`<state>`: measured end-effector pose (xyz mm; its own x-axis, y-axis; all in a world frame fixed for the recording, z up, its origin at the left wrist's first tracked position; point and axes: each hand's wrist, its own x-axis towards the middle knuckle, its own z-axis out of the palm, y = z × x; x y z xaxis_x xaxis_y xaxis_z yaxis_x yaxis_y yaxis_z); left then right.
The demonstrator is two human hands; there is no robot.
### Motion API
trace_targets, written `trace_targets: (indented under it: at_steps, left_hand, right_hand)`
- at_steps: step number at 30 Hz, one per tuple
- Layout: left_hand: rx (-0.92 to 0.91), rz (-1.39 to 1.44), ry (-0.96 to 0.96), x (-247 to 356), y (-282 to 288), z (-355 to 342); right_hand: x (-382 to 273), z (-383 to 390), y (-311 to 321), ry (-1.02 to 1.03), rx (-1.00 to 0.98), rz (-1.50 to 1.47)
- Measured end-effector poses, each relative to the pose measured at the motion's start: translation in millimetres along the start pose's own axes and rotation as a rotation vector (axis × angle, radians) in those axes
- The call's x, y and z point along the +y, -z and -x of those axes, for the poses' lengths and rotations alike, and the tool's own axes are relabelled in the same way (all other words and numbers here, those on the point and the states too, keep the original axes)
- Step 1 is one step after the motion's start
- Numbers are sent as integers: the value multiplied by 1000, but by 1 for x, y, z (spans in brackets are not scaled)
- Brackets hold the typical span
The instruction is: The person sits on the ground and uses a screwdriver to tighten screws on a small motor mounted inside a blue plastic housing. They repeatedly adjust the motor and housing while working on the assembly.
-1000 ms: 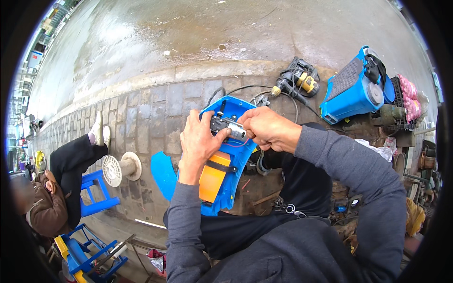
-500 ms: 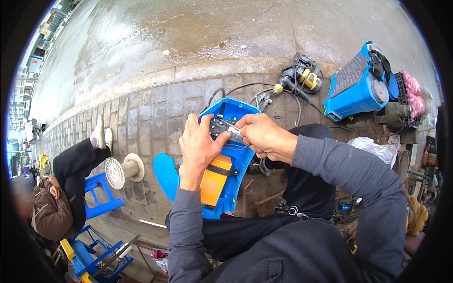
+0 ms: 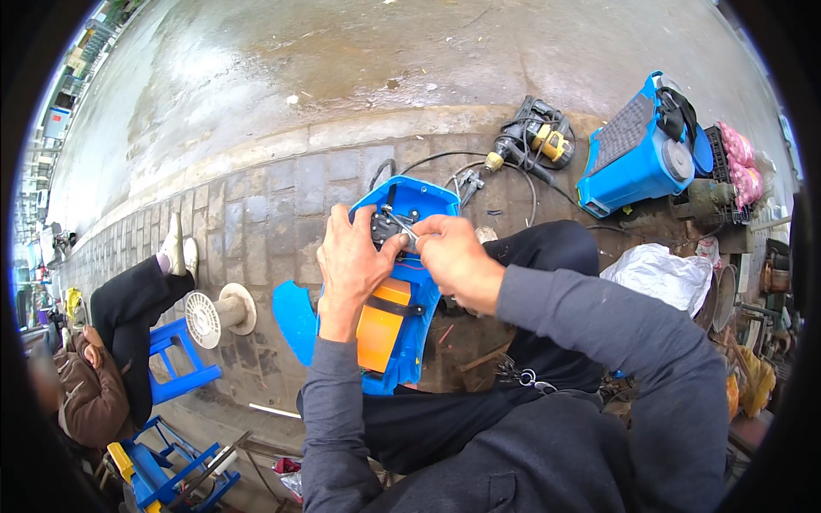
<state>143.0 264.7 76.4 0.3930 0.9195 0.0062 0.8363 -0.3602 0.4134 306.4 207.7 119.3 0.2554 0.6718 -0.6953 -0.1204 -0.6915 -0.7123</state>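
Note:
A blue plastic casing (image 3: 421, 195) rests on my lap, open side up, with an orange block (image 3: 382, 329) strapped inside it. At its upper end sits a small black motor-like part (image 3: 381, 227). My left hand (image 3: 349, 261) clasps the casing's left edge, its thumb and fingers on the black part. My right hand (image 3: 453, 256) pinches a thin metal tool (image 3: 402, 224) whose tip touches the black part. Both of my sleeves are grey.
A loose blue cover piece (image 3: 295, 318) and a white spool (image 3: 214, 315) lie on the paving to the left. A yellow-black power drill (image 3: 539, 137), a blue sprayer tank (image 3: 637, 154) and a white plastic bag (image 3: 658, 274) are to the right. Another person (image 3: 111, 342) sits by a blue stool (image 3: 175, 363).
My right hand has drawn slightly left and closer to the black part with the tool. My left hand keeps its grip on the casing, which has barely shifted.

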Motion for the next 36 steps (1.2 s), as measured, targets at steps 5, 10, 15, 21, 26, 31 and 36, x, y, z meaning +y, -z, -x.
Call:
trace_targets:
  at_steps: [5, 10, 15, 21, 26, 31, 36]
  left_hand:
    - [2, -3, -23, 1, 3, 2]
    - [-30, 38, 3, 0, 4, 2]
    - [7, 36, -30, -1, 2, 2]
    - [-2, 32, -17, 0, 2, 1]
    - [37, 19, -47, 0, -2, 0]
    - [29, 25, -31, 0, -4, -2]
    - [19, 30, -23, 0, -3, 1]
  right_hand:
    - [-12, 5, 16, -79, -131, -21]
    - [-34, -2, 44, -187, -293, 50]
    - [-44, -6, 40, -184, -318, 64]
    - [-55, -15, 43, -195, -378, 183]
    - [-43, -13, 31, -83, -267, 293]
    - [-23, -3, 22, 224, -100, 538]
    - [-6, 3, 17, 286, -51, 464]
